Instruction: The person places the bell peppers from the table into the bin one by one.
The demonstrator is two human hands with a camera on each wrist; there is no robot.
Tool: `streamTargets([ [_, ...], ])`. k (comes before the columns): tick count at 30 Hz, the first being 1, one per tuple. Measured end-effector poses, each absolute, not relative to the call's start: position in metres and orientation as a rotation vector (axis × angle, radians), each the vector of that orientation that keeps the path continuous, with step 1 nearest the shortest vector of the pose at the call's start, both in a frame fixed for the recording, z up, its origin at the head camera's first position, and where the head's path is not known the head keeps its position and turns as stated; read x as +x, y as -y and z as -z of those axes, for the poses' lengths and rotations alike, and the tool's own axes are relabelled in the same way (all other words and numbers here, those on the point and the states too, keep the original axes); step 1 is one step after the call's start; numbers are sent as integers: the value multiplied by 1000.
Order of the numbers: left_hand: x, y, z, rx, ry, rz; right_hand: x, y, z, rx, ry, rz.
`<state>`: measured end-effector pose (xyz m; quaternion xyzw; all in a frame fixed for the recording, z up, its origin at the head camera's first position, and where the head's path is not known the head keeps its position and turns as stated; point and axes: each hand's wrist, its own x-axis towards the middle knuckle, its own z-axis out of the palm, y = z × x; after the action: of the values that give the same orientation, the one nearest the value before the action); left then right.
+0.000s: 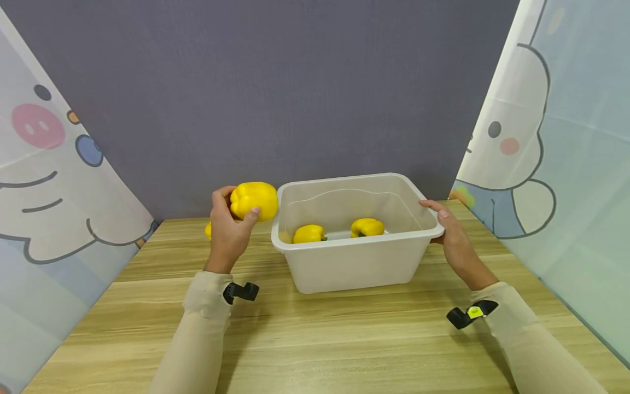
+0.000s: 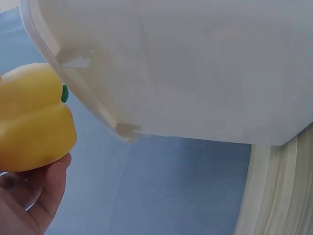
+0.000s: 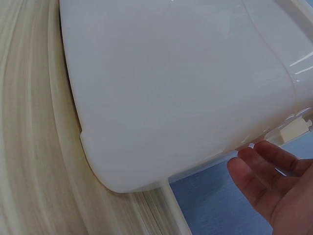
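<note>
My left hand [image 1: 228, 235] holds a yellow bell pepper [image 1: 255, 201] up beside the left rim of a white plastic bin [image 1: 354, 268]. In the left wrist view the same bell pepper [image 2: 34, 117] shows a bit of green stem, with fingers underneath it. My right hand [image 1: 455, 243] grips the bin's right rim; in the right wrist view its fingertips [image 3: 239, 171] are at the rim's underside. Two yellow bell peppers lie inside the bin, one on the left [image 1: 308, 234] and one nearer the middle [image 1: 367, 227]. A further yellow piece [image 1: 208, 230] shows behind my left hand, mostly hidden.
The bin stands on a wood-grain table [image 1: 320, 339], near its back edge. A dark grey panel [image 1: 295, 98] rises behind it. Cartoon-printed cloths hang at the left [image 1: 54, 191] and right [image 1: 581, 164].
</note>
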<state>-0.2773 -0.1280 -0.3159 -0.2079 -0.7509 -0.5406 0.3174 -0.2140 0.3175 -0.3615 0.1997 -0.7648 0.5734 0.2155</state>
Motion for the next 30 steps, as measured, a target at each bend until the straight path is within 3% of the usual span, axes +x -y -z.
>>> streamTargets([
  [30,-267,118,306,-797,1985,1629,-214,-318,362,557,2111,-1597],
])
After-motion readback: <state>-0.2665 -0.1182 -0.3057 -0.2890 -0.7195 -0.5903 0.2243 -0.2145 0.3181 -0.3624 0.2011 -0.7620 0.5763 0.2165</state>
